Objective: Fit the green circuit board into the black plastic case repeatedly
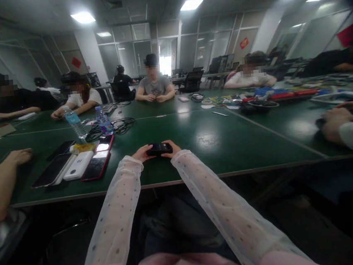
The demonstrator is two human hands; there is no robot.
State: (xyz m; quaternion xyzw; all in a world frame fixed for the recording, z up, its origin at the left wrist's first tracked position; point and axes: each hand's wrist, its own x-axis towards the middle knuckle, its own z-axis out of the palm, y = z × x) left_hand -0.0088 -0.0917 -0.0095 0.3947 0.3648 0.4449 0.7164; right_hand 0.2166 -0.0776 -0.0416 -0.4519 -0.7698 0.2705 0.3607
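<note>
Between my two hands, just above or on the green table (204,163) near its front edge, is a small black rectangular device (159,149); I cannot make out its exact kind. My left hand (142,153) is closed on its left end, thumb along the top edge. The right end is gripped by my right hand (172,148), fingers bent round it. Sheer dotted sleeves cover both forearms. Left of my hands lie a red-edged phone (96,165), a white power bank (79,165) and a dark-screened phone (52,169).
Behind the phones stand two water bottles (75,123) (104,122) beside coiled black cables (124,125). A co-worker's arm (8,173) rests at left, another's hands (337,121) at right. Cables and red items (294,95) are heaped far right; a pen (220,114) lies mid-table.
</note>
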